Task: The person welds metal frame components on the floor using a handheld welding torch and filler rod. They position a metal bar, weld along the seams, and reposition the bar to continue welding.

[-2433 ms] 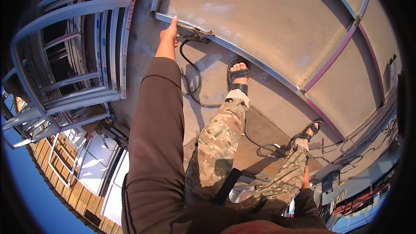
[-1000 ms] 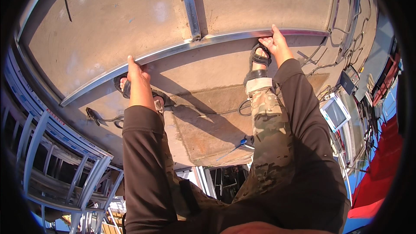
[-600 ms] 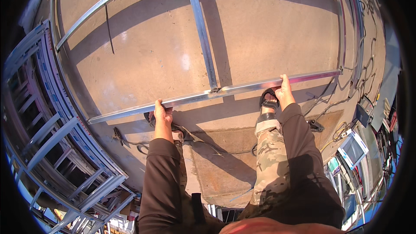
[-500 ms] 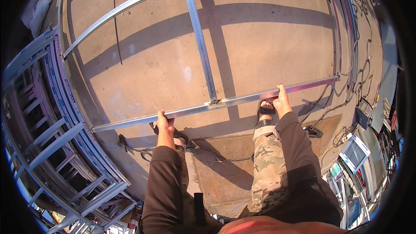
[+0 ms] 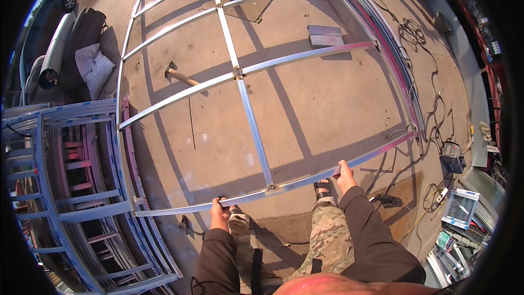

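A large metal frame [image 5: 256, 136] of silvery square tubes stretches away from me, with crossbars and a lengthwise middle bar. My left hand [image 5: 220, 216] is closed on its near bar [image 5: 297, 182], left of the middle joint. On the right of that joint, my right hand [image 5: 345, 176] grips the same bar, thumb on top. The bar is raised off the ground, passing in front of my legs and above my feet, and its shadow falls inside the frame. Fingers under the bar are mostly hidden.
A hammer [image 5: 185, 77] and grey metal pieces [image 5: 325, 36] show through the frame's openings. Stacked frames [image 5: 87, 216] stand close at left, beside a white sack [image 5: 94, 66]. Cables [image 5: 435, 106] snake along the right, near a dark box [image 5: 452, 155] and framed glass [image 5: 461, 208].
My view has tipped up, revealing more of the frame's far end. The near bar has come closer to my body, and its shadow now lies beyond it. Both hands keep their hold.
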Demonstrator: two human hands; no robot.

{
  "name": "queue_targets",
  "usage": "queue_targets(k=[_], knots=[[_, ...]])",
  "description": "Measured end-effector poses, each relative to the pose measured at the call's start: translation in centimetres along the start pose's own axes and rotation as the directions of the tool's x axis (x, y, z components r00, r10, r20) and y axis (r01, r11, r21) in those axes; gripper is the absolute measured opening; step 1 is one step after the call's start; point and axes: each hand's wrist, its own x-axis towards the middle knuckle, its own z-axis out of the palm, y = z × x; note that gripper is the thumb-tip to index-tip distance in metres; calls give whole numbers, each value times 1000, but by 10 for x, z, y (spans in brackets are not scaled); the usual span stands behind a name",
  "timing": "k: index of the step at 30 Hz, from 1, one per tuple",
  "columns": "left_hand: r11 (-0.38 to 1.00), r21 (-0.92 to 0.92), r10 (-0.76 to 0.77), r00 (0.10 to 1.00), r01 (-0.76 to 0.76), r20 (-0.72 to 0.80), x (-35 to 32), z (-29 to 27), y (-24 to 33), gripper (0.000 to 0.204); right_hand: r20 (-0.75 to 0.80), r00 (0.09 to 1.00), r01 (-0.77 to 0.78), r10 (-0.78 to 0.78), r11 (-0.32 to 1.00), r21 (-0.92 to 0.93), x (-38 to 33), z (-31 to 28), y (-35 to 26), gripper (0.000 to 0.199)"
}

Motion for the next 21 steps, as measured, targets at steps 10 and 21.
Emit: queue_targets(k=[10, 21], knots=[[988, 124, 90, 996, -92, 21, -86, 5, 44, 34, 0, 999, 50, -50, 998, -40, -75, 6, -61, 22], [995, 71, 70, 995, -75, 68, -119, 12, 69, 28, 73, 988, 138, -138, 990, 14, -145, 16, -125, 25]])
